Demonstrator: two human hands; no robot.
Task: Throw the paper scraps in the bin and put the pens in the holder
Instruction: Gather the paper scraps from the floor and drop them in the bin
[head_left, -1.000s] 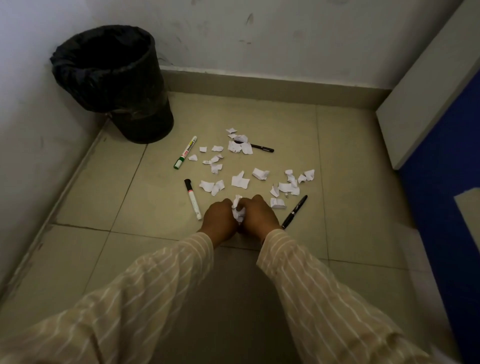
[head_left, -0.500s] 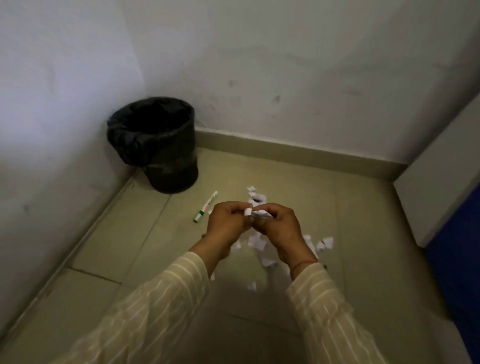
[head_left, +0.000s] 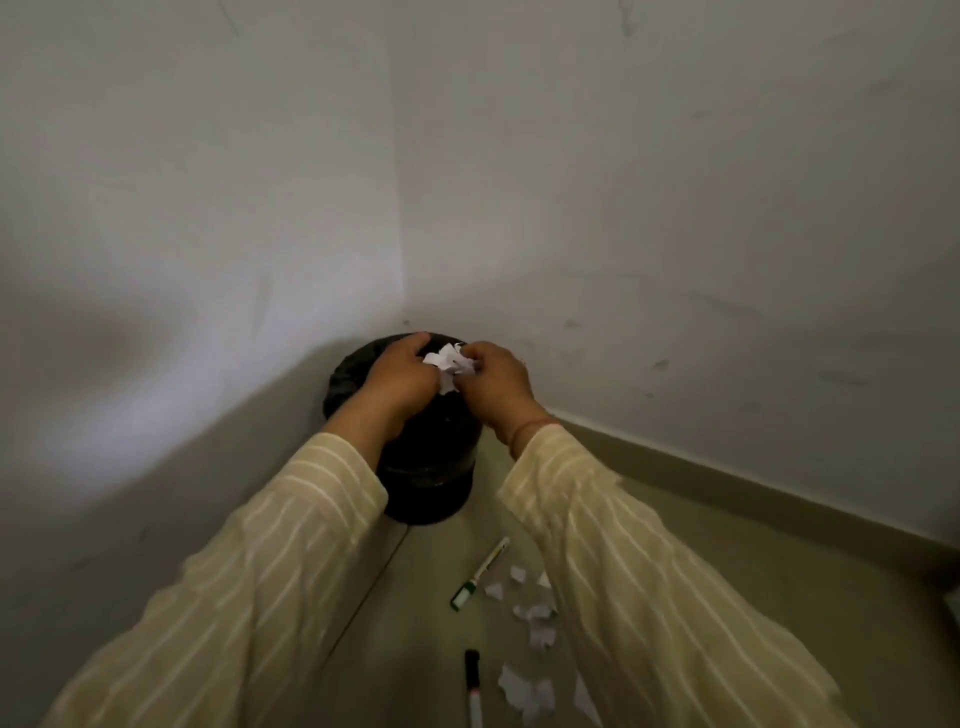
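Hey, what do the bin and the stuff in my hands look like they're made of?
Bin: probably hard plastic, dark and dull, with a crinkled black liner at its rim. Scraps: thin white paper, matte, creased and crumpled between the left hand and right hand.

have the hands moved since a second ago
Yes. The hands, then low over the floor scraps between the markers, are now raised over the black bin in the corner, holding a wad of paper scraps.
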